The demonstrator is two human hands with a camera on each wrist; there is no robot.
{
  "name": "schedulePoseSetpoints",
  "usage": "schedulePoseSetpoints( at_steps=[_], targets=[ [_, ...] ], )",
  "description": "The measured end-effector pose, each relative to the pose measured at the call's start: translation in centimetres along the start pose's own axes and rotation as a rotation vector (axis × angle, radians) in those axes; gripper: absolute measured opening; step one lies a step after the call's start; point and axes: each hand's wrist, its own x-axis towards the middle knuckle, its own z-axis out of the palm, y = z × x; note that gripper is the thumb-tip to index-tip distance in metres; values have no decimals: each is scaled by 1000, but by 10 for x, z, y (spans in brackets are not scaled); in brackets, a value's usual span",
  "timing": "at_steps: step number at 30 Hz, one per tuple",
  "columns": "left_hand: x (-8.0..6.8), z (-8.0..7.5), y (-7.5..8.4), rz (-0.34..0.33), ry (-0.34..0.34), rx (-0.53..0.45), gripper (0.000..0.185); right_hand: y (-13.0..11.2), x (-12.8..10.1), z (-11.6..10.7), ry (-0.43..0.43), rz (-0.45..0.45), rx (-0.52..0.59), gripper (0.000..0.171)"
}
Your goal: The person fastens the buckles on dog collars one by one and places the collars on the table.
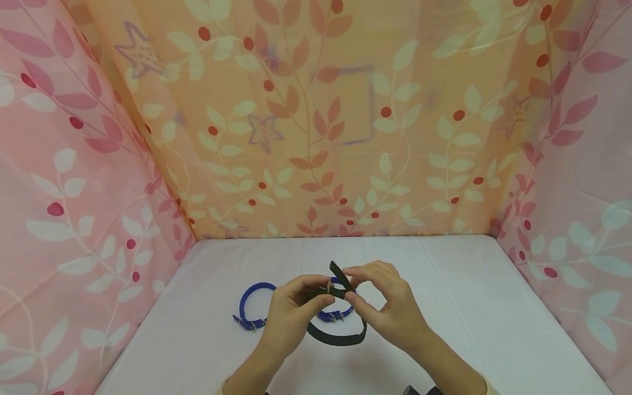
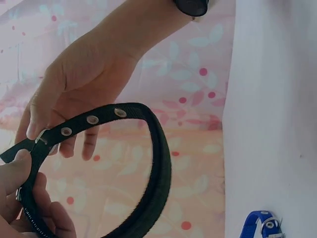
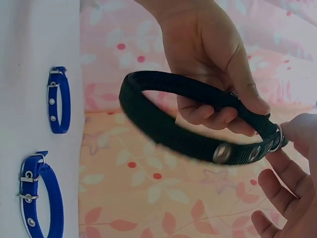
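1. Black collar [image 1: 340,329]: we see it held in the air between both hands, above the white table [image 1: 469,307], bent into a loop that hangs below the fingers and toward the person.
2. Our view from the head camera shows the left hand [image 1: 291,312] with thumb and fingers curled round the buckle end of the black collar, so that hand is grasping it.
3. We see the right hand [image 1: 390,307] pinching the strap just beside the left hand's fingertips, with the free tip of the strap sticking up past its fingers; it too is grasping the black collar.
4. In the left wrist view, the strap [image 2: 158,163] shows metal eyelets [image 2: 92,119] in a row that runs toward the buckle [image 2: 42,137], which sits right at the right hand's thumb.
5. In the right wrist view, the black loop [image 3: 163,124] curves out away from the left palm, and the eyelets [image 3: 221,152] lie just below that hand's curled fingers, near the buckle [image 3: 276,140].
6. Beyond the left hand, we see a blue collar [image 1: 249,307] lying flat on the table, fastened into a ring.
7. A second blue collar [image 1: 336,314] lies just behind the two hands, partly hidden by them and by the black strap.
8. Around the table stand fabric walls [image 1: 316,137] printed with leaves and berries.
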Motion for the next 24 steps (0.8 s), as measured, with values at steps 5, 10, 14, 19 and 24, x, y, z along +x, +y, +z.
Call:
schedulePoseSetpoints(
  at_steps=[5, 10, 14, 19, 24],
  targets=[
    [-2, 5, 2, -4, 47, -46, 27, 1, -1, 2, -10, -13, -17, 55],
    [-3, 6, 3, -30, 61, -77, 29, 3, 2, 4, 33, -114, -19, 47],
    [-3, 6, 4, -79, 63, -138, 34, 2, 3, 6, 67, -155, -33, 43],
    [-3, 9, 5, -148, 92, -212, 36, 0, 2, 8, 112, -148, -54, 38],
    [-5, 11, 4, -151, 118, -227, 35, -1, 2, 12, 168, -157, -86, 32]
  ],
)
